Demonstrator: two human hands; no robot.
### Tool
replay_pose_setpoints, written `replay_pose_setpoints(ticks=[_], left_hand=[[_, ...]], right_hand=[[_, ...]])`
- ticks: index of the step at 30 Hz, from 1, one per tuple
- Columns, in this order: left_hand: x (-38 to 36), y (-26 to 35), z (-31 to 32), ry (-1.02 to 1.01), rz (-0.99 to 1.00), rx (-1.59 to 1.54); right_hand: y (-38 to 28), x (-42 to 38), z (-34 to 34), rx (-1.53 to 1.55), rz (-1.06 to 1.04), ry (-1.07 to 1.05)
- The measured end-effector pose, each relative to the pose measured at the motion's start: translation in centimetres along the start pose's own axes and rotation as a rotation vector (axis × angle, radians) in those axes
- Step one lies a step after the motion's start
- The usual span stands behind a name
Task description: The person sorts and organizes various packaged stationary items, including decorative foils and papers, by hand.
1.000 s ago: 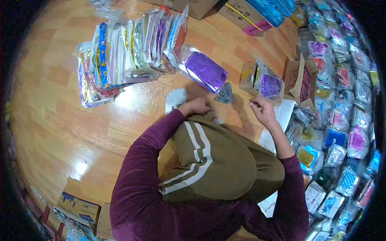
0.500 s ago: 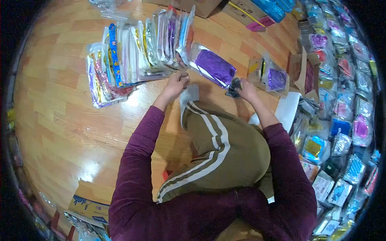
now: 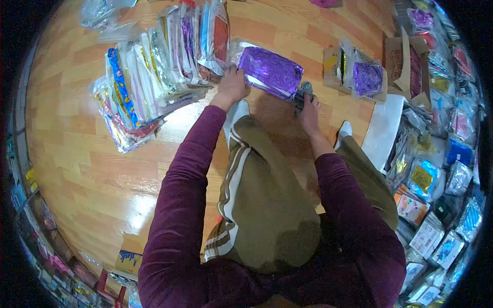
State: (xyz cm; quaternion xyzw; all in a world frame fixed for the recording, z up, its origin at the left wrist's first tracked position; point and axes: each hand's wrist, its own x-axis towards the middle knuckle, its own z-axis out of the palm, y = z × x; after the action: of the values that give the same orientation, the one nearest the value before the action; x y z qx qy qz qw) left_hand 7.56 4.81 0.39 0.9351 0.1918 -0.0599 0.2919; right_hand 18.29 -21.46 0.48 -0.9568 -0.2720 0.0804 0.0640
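A flat packet of shiny purple foil [image 3: 271, 72] in clear plastic lies tilted in front of me, a shadow on the floor below it. My left hand [image 3: 233, 86] is closed at its left end, fingers on the plastic edge. My right hand [image 3: 309, 110] is closed around a small dark grey and black object [image 3: 303, 94] by the packet's lower right corner; its kind is not clear. Left of my left hand stands a row of clear-bagged foil packets [image 3: 154, 66] in several colours, leaning against one another.
Open cardboard boxes [image 3: 405, 64] with bagged foil packets stand to the right, beside a white panel [image 3: 384, 126]. Rows of bagged goods [image 3: 429, 177] fill the right side. Loose clear bags [image 3: 100, 13] lie at the far left. A cardboard box [image 3: 129, 259] is at lower left.
My left hand has moved from the row of packets to the purple packet's left end. My right hand still holds the dark object. I have shifted, legs now apart; the view has changed.
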Motion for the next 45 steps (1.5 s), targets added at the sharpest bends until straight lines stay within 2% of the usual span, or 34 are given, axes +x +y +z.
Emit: replay_pose_setpoints(ticks=[2,4,5,7,8,10,11,13,14,16,18,20,22,23,24,25,27,31,33,34,36,37,38,39,41,42,44,45], left_hand=[[-0.9,0.1,1.7,-0.011,0.002,0.076],[-1.1,-0.7,5.1,-0.057,0.065,0.159],[-1.7,0.0,4.8,-0.063,0.064,0.173],[-3.9,2.5,3.5,-0.246,0.082,-0.184],[-4.7,3.3,3.0,-0.252,0.080,-0.170],[-5.7,4.4,2.3,-0.254,0.085,-0.496],[-5.7,4.9,1.5,-0.275,0.084,-0.482],[-5.3,5.6,0.2,0.036,-0.291,-0.795],[-4.1,2.6,4.5,0.425,-0.238,-0.558],[-3.2,1.9,2.7,0.446,-0.389,-0.695],[-1.9,1.0,2.8,0.480,-0.455,-0.773],[-1.0,0.4,2.8,0.250,-0.555,-0.910],[-0.3,0.3,3.1,0.222,-0.629,-0.887],[0.2,0.3,3.2,0.194,-0.696,-0.866],[0.4,-0.8,4.0,0.117,-0.562,-1.022],[0.5,-1.5,5.1,0.114,-0.560,-1.021],[0.4,-1.7,5.7,0.052,-0.463,-0.779],[0.1,-1.5,6.2,0.050,-0.486,-0.708],[-1.5,1.5,3.4,0.037,-0.493,-0.965],[-1.9,1.0,4.9,0.023,-0.503,-1.174],[-3.5,1.3,5.2,0.000,-0.525,-1.288],[-4.1,1.3,5.3,-0.015,-0.546,-1.399],[-4.5,0.0,6.4,-0.040,-0.503,-1.346],[-4.9,-0.1,6.3,-0.049,-0.504,-1.344],[-5.5,0.3,5.4,-0.005,-0.531,-1.310],[-5.9,1.0,4.9,0.008,-0.472,-1.255],[-5.7,1.4,4.7,-0.003,-0.448,-1.258],[-5.6,1.4,4.8,-0.007,-0.411,-1.267]], right_hand=[[1.8,0.1,0.7,0.031,-0.077,0.047],[3.1,0.3,1.1,0.141,0.012,0.160],[3.7,0.4,1.2,0.156,0.016,0.158],[4.3,1.2,1.4,0.336,0.212,0.351],[3.9,1.4,1.1,0.349,0.220,0.349],[2.6,1.7,-0.5,0.421,0.158,0.520],[2.0,1.7,-1.0,0.431,0.181,0.516],[0.8,2.6,-1.9,0.564,0.102,0.591],[0.1,3.2,-2.3,0.568,0.117,0.589],[-1.1,4.3,-2.8,0.577,-0.003,0.613],[-2.9,5.3,-2.5,0.583,-0.040,0.555],[-4.7,6.2,-1.6,0.596,-0.082,0.494],[-5.8,6.4,0.4,0.298,-0.174,0.263],[-5.7,6.1,1.4,0.299,-0.170,0.262],[-5.7,5.8,2.2,0.240,-0.235,0.283],[-5.5,5.6,2.8,0.180,-0.301,0.303],[-5.1,5.5,2.6,0.214,-0.294,0.264],[-4.3,5.2,1.5,0.194,-0.291,0.181],[-4.7,5.5,1.5,0.285,-0.231,0.147],[-5.3,5.6,1.7,0.381,-0.169,0.111],[-9.2,3.6,0.1,0.584,-0.279,0.214],[-11.3,2.6,-0.3,0.469,-0.356,0.137],[-13.1,1.3,-0.3,0.454,-0.480,0.104],[-14.0,0.3,2.5,0.438,-0.577,0.097],[-13.7,-0.4,3.9,0.483,-0.471,-0.018],[-13.2,0.2,3.9,0.486,-0.471,-0.018],[-10.9,1.3,3.2,0.113,-0.677,0.027],[-10.2,1.7,2.9,0.120,-0.669,0.025]])
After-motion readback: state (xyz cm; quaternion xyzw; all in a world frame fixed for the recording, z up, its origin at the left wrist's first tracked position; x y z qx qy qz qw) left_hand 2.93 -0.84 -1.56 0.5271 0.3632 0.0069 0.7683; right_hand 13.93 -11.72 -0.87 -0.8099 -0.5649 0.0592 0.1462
